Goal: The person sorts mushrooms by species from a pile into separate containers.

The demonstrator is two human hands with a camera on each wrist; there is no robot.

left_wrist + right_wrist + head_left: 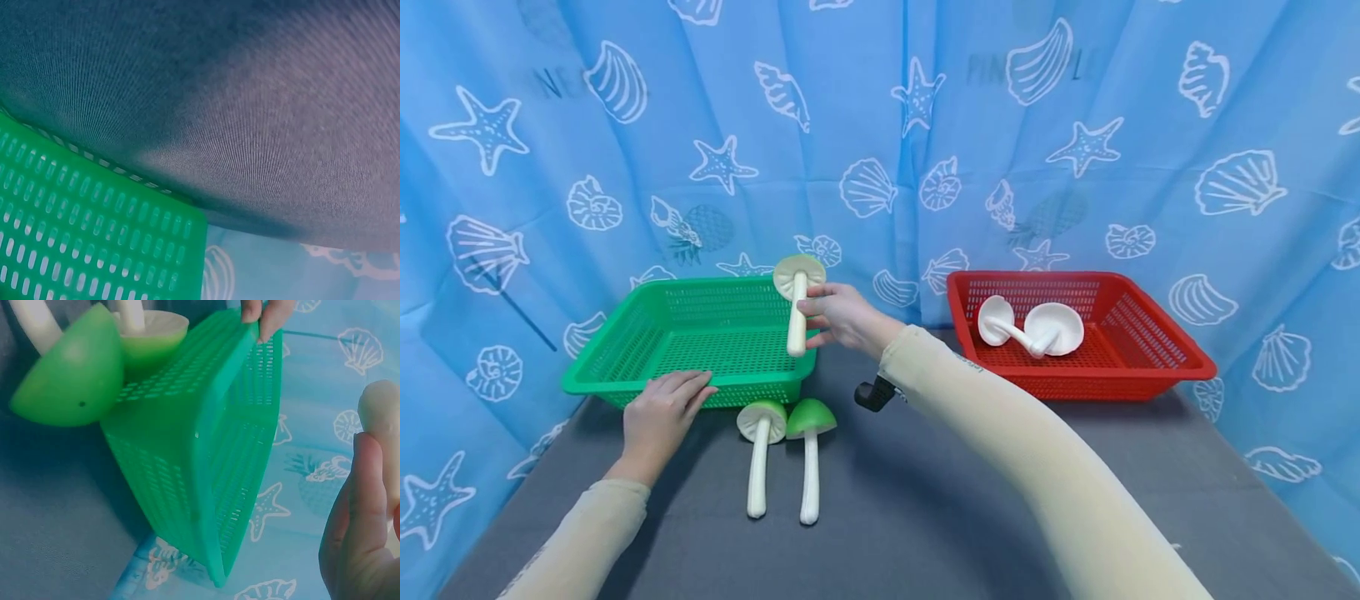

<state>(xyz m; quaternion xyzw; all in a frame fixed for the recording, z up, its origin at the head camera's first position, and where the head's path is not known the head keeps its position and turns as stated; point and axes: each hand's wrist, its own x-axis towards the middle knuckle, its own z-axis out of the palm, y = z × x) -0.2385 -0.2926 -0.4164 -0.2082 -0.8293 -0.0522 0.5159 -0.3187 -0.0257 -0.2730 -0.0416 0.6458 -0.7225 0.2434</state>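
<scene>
My right hand (844, 317) pinches the white stem of a toy mushroom (797, 312), lifted over the right end of the green basket (775, 385). Its pale underside faces the head camera, with a thin green edge of cap on top. At the basket's front rim, my left hand (658, 417) grips the edge; in the right wrist view its fingertips (272, 320) straddle the rim. Two more mushrooms lie before the basket: one shows its pale gills (758, 458), the other its green cap (811, 421). In the left wrist view the hand itself is out of sight.
To the right stands a red basket (1172, 367) with two white mushrooms (1054, 327) inside. A grey cloth (925, 517) covers the table. Behind both baskets hangs a blue curtain (880, 125) with shell prints.
</scene>
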